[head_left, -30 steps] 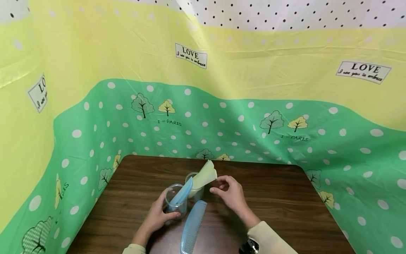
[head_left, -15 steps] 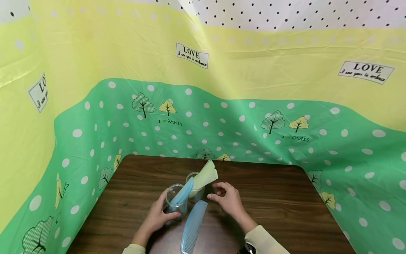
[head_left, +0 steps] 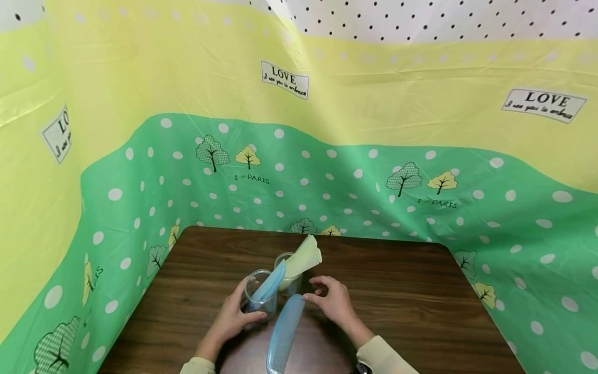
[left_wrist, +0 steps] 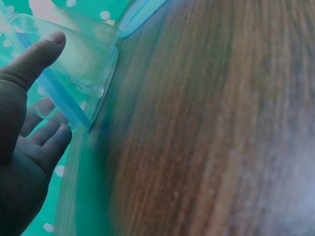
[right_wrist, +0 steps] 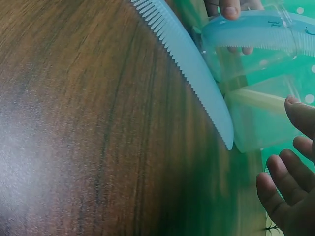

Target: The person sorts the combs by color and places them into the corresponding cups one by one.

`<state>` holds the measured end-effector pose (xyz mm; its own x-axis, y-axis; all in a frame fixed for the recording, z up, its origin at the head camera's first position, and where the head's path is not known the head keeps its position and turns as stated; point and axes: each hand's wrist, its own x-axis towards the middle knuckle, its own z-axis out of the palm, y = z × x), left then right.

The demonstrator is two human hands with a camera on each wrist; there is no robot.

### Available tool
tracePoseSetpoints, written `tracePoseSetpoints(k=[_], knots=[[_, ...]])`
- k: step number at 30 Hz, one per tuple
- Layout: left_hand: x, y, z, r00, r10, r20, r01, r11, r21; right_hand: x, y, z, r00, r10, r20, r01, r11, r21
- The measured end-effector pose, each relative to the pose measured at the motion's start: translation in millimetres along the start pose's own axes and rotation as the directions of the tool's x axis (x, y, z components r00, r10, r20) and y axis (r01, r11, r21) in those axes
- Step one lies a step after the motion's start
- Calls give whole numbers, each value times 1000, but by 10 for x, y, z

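Observation:
My left hand (head_left: 229, 314) grips a clear plastic cup (head_left: 268, 307), thumb on its near side and fingers around the far side. A blue comb (head_left: 271, 282) leans inside that cup. Right beside it stands a second clear cup (head_left: 292, 286) holding pale yellow-green combs (head_left: 303, 258) that stick out toward the right. Another blue comb (head_left: 283, 335) lies flat on the table in front of the cups, its teeth facing right. My right hand (head_left: 335, 302) is close to that comb's far end, fingers loosely bent and holding nothing; the right wrist view shows a gap between them.
The dark wood-grain table (head_left: 411, 301) has rounded far corners. A green and yellow printed curtain (head_left: 355, 182) hangs behind it and along both sides.
My right hand has moved down and slightly left, from beside the yellow-green combs to near the far end of the lying blue comb. The left hand and cups have stayed in place.

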<state>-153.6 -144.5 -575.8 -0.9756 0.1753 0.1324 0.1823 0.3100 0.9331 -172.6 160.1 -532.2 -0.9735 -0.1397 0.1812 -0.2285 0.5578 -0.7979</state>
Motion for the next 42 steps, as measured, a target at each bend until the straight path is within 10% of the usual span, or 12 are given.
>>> tracePoseSetpoints(k=[42], knots=[[3, -63, 17, 1000, 16, 0, -16, 997, -76, -55, -15, 376, 979, 68, 191, -27, 977, -211]])
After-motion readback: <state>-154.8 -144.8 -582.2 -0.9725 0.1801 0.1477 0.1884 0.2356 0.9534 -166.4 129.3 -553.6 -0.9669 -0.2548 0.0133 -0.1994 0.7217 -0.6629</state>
